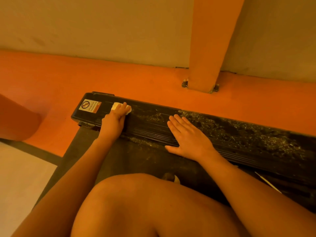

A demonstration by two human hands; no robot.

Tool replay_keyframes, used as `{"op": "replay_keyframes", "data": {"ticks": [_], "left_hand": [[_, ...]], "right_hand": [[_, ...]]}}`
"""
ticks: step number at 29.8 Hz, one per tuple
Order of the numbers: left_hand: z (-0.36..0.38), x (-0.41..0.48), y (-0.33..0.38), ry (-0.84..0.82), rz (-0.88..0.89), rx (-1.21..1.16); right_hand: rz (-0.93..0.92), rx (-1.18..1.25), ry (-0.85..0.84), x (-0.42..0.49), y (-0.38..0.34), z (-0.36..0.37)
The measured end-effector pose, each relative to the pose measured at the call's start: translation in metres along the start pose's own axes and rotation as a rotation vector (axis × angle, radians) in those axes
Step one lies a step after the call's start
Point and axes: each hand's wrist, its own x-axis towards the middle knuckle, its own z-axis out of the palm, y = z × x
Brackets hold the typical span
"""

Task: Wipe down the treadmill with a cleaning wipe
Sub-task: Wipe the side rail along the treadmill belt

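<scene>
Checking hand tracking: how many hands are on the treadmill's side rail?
2. Left hand holds the wipe beside the sticker; right hand lies flat on the rail.

One sticker [89, 106] is showing, upper left of centre in the frame, sitting on the black end cap of the treadmill side rail [153, 127]. It's lying turned on its side, so the txt is running sideways. The white part is carrying a red crossed-out circle pictogram w/ black caps beside it reading "NO STEPPING". A 2nd line is starting "ON", rest too blurred. An orange strip w/ a warning triangle is running along the sticker's right edge, wording too small to read.
</scene>
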Motion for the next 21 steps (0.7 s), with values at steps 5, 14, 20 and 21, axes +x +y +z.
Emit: {"op": "replay_keyframes", "data": {"ticks": [5,14,20,21], "left_hand": [[0.000,-0.008,-0.003,-0.001,0.010,0.002],[-0.003,0.012,0.002,-0.029,-0.030,-0.080],[0.009,-0.010,-0.004,0.055,-0.014,-0.058],[0.009,-0.003,-0.002,0.044,-0.013,-0.047]], "right_hand": [[-0.006,0.003,0.004,0.004,0.002,0.003],[-0.009,-0.002,0.016,0.004,-0.001,0.003],[-0.022,0.015,0.036,0.004,0.001,0.004],[-0.022,0.010,0.028,0.004,0.001,0.004]]}}
